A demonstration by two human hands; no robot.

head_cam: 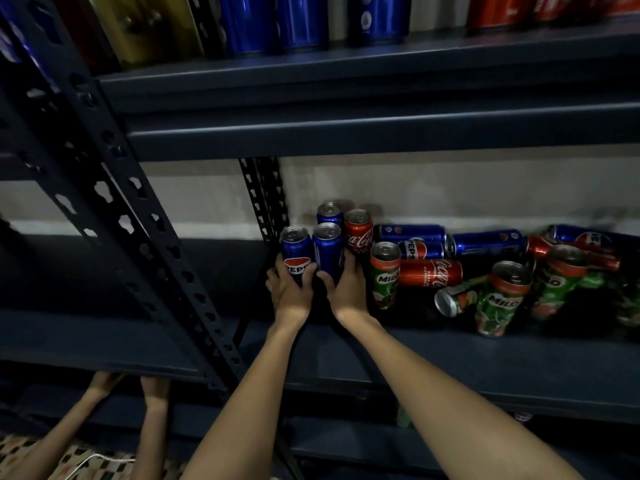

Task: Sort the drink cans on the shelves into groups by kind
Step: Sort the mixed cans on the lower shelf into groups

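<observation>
Left hand (290,292) grips an upright Pepsi can (295,251), fingers curled round its base; right hand (347,287) grips the next upright Pepsi can (327,249), both standing at the left end of the middle shelf (450,358). A third Pepsi can (330,212) and an upright Coca-Cola can (358,230) stand at 12 to 1 o'clock behind. At 3 o'clock, mixed Milo cans (384,273) and lying cans.
</observation>
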